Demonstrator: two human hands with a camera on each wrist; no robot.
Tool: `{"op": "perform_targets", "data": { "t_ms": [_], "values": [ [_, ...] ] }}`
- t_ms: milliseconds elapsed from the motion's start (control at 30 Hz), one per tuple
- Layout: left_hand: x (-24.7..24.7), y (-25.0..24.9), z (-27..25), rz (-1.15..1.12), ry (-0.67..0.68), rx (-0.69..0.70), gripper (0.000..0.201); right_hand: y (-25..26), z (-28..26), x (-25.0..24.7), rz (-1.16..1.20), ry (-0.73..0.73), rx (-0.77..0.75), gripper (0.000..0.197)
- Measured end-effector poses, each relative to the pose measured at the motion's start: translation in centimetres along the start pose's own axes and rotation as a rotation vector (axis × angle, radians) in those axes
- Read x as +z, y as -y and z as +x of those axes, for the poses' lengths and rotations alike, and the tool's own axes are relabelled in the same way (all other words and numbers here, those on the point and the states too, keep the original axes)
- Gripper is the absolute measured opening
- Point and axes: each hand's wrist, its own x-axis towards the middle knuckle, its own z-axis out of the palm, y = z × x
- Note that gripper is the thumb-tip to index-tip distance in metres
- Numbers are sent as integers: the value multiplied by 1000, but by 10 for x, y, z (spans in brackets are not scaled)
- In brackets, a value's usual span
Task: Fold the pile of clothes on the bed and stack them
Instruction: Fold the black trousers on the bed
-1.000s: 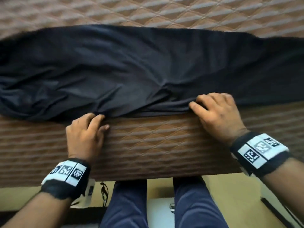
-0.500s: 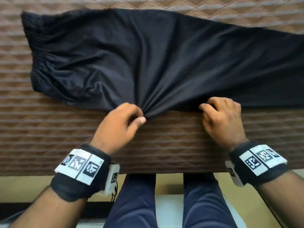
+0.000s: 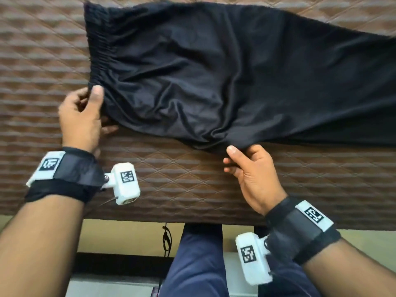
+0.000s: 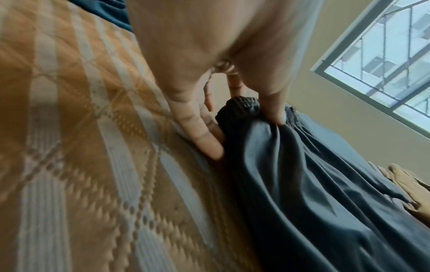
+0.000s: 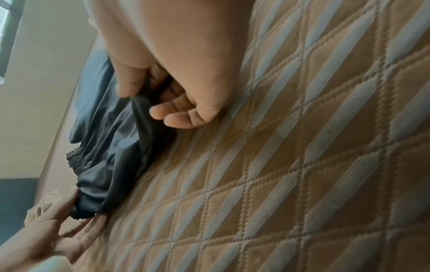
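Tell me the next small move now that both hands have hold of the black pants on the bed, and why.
Probably pull the two hands apart to flatten the near edge. The left hand pinches the elastic waistband corner and the right hand pinches the near edge of the black pants, yet the fabric between them is bunched in wrinkles on the quilted bed, so a fold now would likely trap creases.

Black trousers (image 3: 214, 67): plain, slight sheen, ribbed gathered waistband. Bed cover (image 3: 171, 181): brown, quilted diamond pattern with pale striped bands. Wrist straps (image 3: 70, 174): black, white tags printed with black square codes. Wrist cameras (image 3: 126, 183): white. Person's trousers (image 3: 197, 264): navy. Wall (image 4: 325, 77): cream. Floor (image 3: 128, 234): yellowish.
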Motion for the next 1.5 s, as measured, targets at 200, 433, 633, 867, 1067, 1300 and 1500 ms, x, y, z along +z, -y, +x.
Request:
{"op": "perform_targets", "data": {
  "t_ms": [200, 433, 633, 867, 1067, 1300, 1500],
  "values": [
    [1, -5, -1, -113, 16, 160, 23, 6, 8, 5, -16, 75, -20, 16],
    [-14, -11, 16, -213, -96, 367, 27, 0, 15, 5, -389, 218, 63, 9],
    [-21, 11, 16, 6, -55, 303, 40, -15, 9, -3, -344, 216, 143, 1],
    [-16, 19, 13, 314, -329, 405, 61, -15, 4, -14, -339, 301, 219, 8],
    [98, -9, -84, 692, 386, 1157, 35, 6, 2, -59, -245, 251, 185, 31],
    [185, 0, -159, 878, 624, 1190, 30, 56, 26, -131, 111, -298, 52, 31],
    [180, -11, -136, 685, 596, 746, 8, 58, 22, -163, -60, -214, 73, 28]
  ]
}}
